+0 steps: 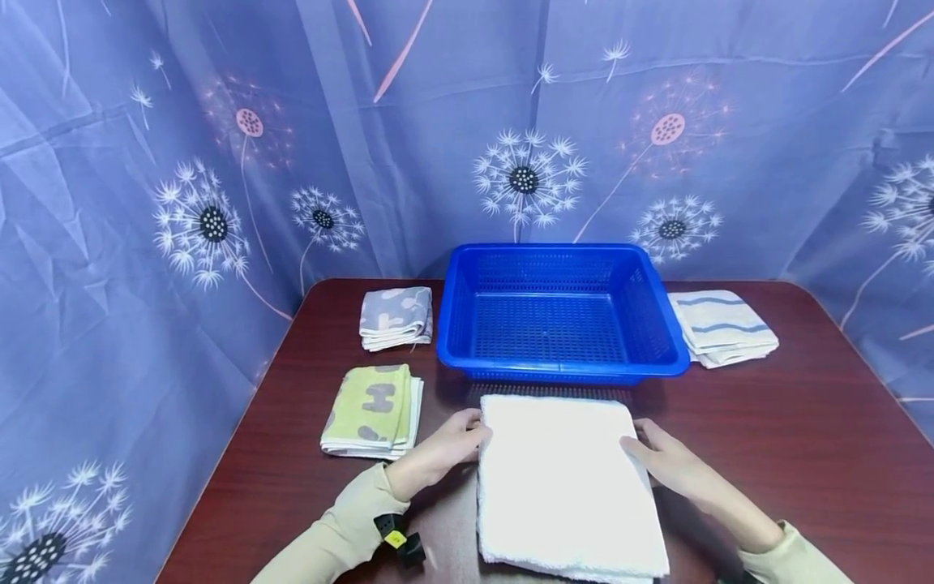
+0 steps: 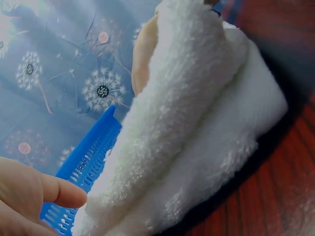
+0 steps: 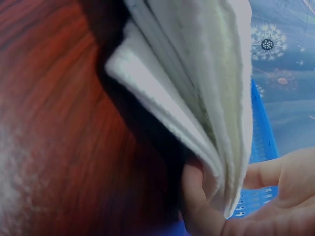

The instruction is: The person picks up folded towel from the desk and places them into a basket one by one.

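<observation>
Hands [image 1: 460, 438] [image 1: 660, 458] both pinching white towel [image 1: 569, 487] by its sides | far edge facing blue basket [image 1: 562, 367] | near-square, long axis unclear

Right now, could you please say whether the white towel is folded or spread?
Folded: the right wrist view shows several layers of the white towel in the right hand.

Looks like a domestic corner, or a set dressed as one; cannot tell which. Closed in at back and both sides by blue dandelion-print curtains [image 1: 409, 162]. Furnished with a dark reddish wood-grain counter [image 1: 817, 414], bearing, household fashion, a blue plastic basket [image 1: 562, 370], small folded towels [image 1: 368, 410] and a fluffy white towel [image 1: 569, 487].
</observation>
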Available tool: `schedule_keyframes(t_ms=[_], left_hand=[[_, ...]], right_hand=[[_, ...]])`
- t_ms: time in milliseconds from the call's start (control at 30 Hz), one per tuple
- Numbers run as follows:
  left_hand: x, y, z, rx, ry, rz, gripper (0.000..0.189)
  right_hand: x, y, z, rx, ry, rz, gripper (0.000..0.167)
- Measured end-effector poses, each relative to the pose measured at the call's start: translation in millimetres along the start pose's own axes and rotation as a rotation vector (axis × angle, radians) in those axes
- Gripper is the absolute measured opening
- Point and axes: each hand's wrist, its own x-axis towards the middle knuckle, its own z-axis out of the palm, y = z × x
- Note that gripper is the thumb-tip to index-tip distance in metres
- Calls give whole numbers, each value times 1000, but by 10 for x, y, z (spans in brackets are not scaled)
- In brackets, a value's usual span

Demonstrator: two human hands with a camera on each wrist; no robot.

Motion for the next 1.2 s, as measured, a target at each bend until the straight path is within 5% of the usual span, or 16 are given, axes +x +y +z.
schedule_keyframes(t_ms=[300, 567, 1200], left_hand=[[-33, -16, 59, 51, 25, 19, 52], [-25, -45, 104, 147, -3, 56, 59], [5, -46, 219, 214, 119, 56, 62]], right_hand=[[52, -29, 65, -210, 94, 4, 53], [61, -24, 104, -221, 31, -2, 69], [74, -68, 256, -240, 177, -36, 61]])
